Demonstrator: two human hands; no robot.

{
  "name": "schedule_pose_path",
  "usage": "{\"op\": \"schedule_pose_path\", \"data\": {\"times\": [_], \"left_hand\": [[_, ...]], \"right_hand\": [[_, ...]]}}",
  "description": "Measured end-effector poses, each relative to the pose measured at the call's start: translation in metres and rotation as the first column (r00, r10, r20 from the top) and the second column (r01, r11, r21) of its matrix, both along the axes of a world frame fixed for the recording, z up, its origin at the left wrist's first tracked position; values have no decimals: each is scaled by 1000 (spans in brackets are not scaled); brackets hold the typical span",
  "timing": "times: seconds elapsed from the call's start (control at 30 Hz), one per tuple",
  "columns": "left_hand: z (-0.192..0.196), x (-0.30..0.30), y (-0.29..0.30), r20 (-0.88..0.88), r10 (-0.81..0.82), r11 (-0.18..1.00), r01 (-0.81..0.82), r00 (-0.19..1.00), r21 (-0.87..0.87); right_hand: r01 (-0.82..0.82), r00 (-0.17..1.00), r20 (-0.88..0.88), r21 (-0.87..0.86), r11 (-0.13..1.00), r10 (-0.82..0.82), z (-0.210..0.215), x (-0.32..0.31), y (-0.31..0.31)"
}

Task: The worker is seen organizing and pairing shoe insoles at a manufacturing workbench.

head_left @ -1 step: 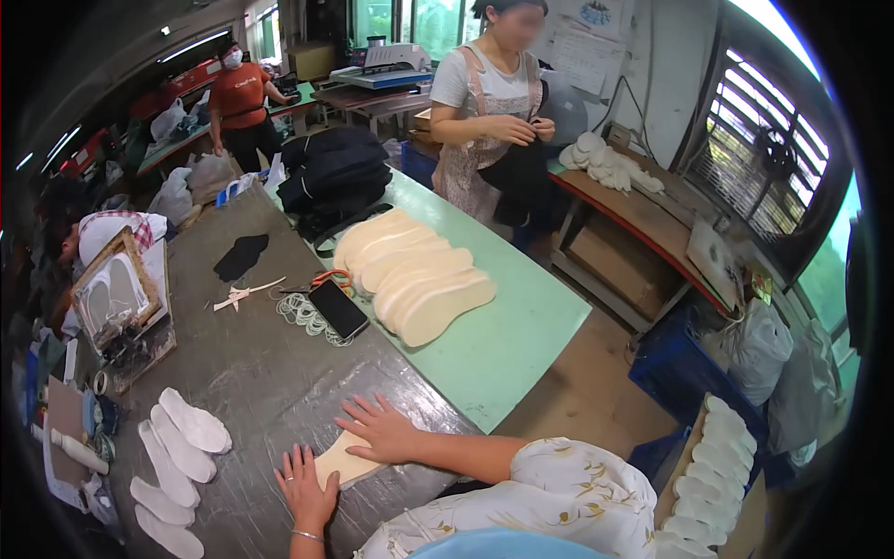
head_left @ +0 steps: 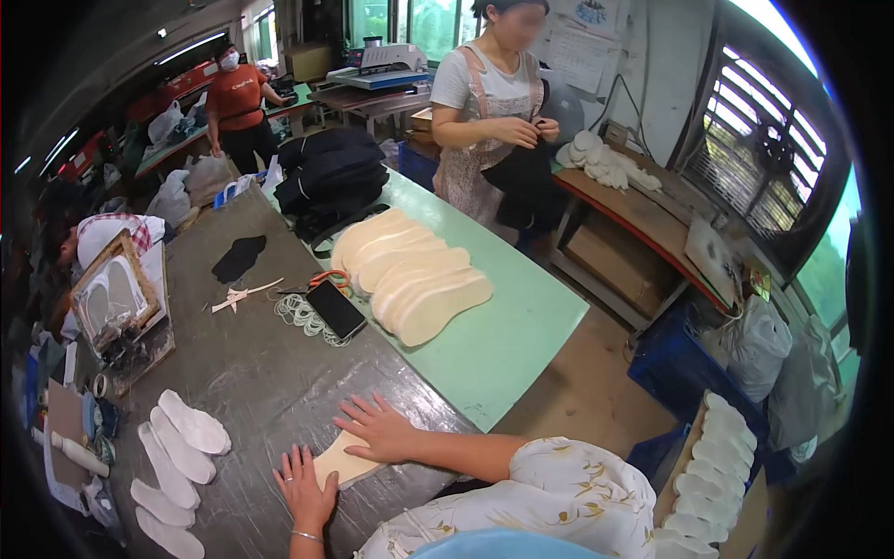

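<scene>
Lower centre of the frame: a cream insole [head_left: 336, 462] lies flat on the dark grey counter [head_left: 251, 373], partly covered. Left hand [head_left: 306, 492] palm down at its left end, fingers spread; ring and bracelet visible. Right hand [head_left: 382, 432] likewise flat, fingers spread, laid across its upper right part. Neither hand pinches anything.

Centre of frame: phone [head_left: 337, 311] resting against a coil of pale cord [head_left: 305, 317], orange-handled scissors [head_left: 328, 278] just above. Beyond, overlapping cream insoles [head_left: 433, 307] on a green surface [head_left: 535, 317]. Lower left: white insoles [head_left: 177, 445], loosely fanned. Black fabric pile [head_left: 326, 172] at upper centre-left.
</scene>
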State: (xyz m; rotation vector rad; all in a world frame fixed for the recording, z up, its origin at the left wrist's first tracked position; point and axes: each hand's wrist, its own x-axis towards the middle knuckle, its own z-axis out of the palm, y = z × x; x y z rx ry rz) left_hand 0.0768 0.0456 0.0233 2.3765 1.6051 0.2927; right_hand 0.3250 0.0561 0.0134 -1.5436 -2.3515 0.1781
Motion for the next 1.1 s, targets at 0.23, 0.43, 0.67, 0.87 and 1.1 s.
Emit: {"op": "schedule_pose_path", "data": {"times": [0.23,0.43,0.67,0.87,1.1], "left_hand": [[20,4,1,-8,-7,993,6,1000,-114],[-6,24,12,63,-146,989,146,987,6],[-13,2,7,-57,-74,997,75,996,4],[-3,-21,0,-4,-74,997,74,997,28],[2,-16,8,22,-141,988,142,990,-56]], "right_hand": [[47,997,-57,-146,988,-55,27,-18,6],[-194,954,-247,-73,978,171,15,-73,2],[-208,976,-78,-99,973,201,-1,-31,2],[-57,966,-256,-112,992,27,-2,-1,4],[94,966,-233,-89,992,-112,3,44,-5]]}}
